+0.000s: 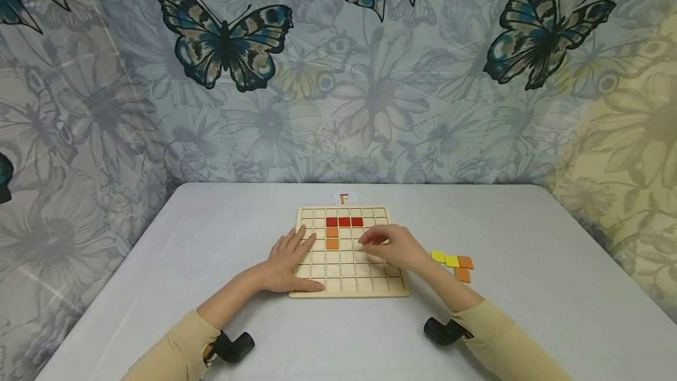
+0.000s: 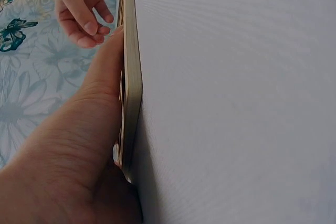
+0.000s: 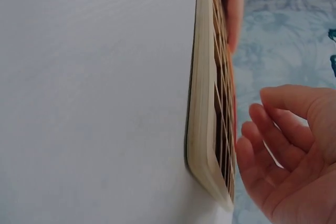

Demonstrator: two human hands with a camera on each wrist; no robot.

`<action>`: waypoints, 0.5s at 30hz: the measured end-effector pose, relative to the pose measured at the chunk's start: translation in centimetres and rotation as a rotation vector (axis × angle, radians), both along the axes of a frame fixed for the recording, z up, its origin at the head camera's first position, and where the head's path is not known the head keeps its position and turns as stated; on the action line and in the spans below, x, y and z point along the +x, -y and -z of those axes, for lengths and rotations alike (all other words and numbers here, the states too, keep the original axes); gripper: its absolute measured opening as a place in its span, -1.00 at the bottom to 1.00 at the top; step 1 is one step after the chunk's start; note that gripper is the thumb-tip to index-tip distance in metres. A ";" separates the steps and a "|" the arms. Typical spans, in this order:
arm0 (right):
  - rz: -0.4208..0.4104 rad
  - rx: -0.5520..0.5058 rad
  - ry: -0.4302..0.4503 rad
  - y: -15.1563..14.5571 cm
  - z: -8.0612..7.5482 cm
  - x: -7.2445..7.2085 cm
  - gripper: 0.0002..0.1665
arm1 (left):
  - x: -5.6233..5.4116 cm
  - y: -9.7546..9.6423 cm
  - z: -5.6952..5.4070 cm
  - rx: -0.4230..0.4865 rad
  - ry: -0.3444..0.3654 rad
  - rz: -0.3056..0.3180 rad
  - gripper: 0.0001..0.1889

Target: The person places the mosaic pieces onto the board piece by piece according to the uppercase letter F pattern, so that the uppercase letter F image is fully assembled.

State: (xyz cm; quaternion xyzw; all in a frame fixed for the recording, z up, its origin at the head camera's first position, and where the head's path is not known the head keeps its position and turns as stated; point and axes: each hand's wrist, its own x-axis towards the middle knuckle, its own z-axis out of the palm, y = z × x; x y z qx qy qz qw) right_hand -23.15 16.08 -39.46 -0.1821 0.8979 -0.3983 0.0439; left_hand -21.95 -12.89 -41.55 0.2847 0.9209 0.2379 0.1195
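White cloth covers the table (image 1: 529, 287), and over its near side reach two beige sleeves (image 1: 171, 348) with a black wrist camera (image 1: 233, 347) at each cuff. Spread wide, the left hand (image 1: 288, 260) lies on the left side of a wooden grid board (image 1: 349, 270), its thumb along the near edge. Right of the board, beside the right forearm, are two yellow tiles (image 1: 438, 256) and two loose orange tiles (image 1: 462, 275). Close over the board's right half hangs the right hand (image 1: 394, 247), fingers loosely bent, thumb and forefinger slightly apart, with nothing visible between them; whether a fingertip touches the wood, I cannot tell. Farther up the grid, two placed orange tiles (image 1: 332, 243) run below the leftmost of three red tiles (image 1: 344, 221). Beyond the board lies a small pattern card (image 1: 345, 198), then a butterfly-print wall (image 1: 328, 116).
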 end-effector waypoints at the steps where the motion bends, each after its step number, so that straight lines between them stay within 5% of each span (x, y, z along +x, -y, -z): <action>1: 0.006 0.000 0.005 -0.3 0.0 0.1 -0.87 | 0.0 0.0 0.0 0.000 0.000 0.000 0.14; 15: 0.084 0.011 0.035 -4.2 -0.5 1.3 -0.84 | 0.0 0.0 0.1 -0.009 0.000 0.001 0.15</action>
